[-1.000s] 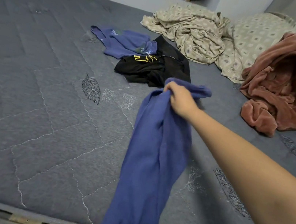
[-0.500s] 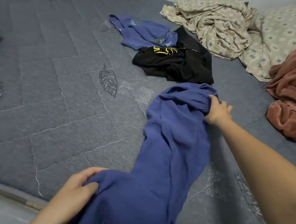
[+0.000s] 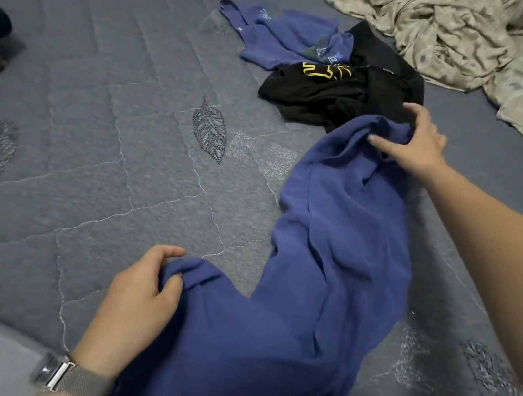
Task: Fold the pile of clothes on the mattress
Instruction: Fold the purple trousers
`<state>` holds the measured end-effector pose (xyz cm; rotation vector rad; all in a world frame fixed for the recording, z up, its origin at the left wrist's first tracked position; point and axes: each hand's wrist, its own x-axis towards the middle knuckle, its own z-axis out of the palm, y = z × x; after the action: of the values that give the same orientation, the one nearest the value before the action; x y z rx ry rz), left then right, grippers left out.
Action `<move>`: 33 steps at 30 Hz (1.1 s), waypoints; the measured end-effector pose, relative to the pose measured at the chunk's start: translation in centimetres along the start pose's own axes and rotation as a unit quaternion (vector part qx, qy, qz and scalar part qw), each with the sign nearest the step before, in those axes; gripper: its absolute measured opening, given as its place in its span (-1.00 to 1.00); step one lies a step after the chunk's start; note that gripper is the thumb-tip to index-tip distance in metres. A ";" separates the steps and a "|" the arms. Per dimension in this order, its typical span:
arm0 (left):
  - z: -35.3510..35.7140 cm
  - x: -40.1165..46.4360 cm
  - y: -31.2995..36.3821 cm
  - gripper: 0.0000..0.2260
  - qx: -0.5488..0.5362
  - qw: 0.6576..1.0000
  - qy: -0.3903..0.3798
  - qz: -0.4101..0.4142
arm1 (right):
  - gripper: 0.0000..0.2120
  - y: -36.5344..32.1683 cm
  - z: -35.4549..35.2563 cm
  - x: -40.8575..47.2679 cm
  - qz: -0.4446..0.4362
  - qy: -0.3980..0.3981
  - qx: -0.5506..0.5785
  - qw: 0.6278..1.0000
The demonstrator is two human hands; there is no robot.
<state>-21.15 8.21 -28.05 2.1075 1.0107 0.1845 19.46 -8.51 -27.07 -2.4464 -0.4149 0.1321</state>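
The mattress [image 3: 92,138] at the left of the frame is matt grey quilted cloth, stitched in pale thread with embroidered leaf motifs. The blue garment [image 3: 329,258] at lower centre is soft matt cloth with a fine crinkled weave. The black garment [image 3: 336,97] at upper centre is matt cloth with a yellow print. The beige sheet [image 3: 446,39] at upper right is thin, patterned, rumpled cloth. The wristwatch [image 3: 70,379] at the bottom edge has a shiny metal case and mesh metal band.
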 end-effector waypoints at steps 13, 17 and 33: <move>-0.6 1.2 0.4 -0.86 0.039 0.996 -0.079 0.011 | -0.01 1.5 -1.3 -0.5 0.156 -0.066 -0.156 0.973; -1.4 0.6 3.5 -0.82 -0.168 0.983 -0.068 -0.012 | -0.16 1.8 -5.8 -4.4 0.183 -0.046 0.244 0.951; -3.1 12.6 13.2 -0.49 0.377 0.926 0.017 0.026 | -0.57 26.4 -23.8 -23.3 0.353 -0.033 -0.053 0.934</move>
<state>-6.08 13.98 -19.02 2.8300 1.1647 -0.1798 9.03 -49.58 -24.81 -2.5916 0.4622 0.5028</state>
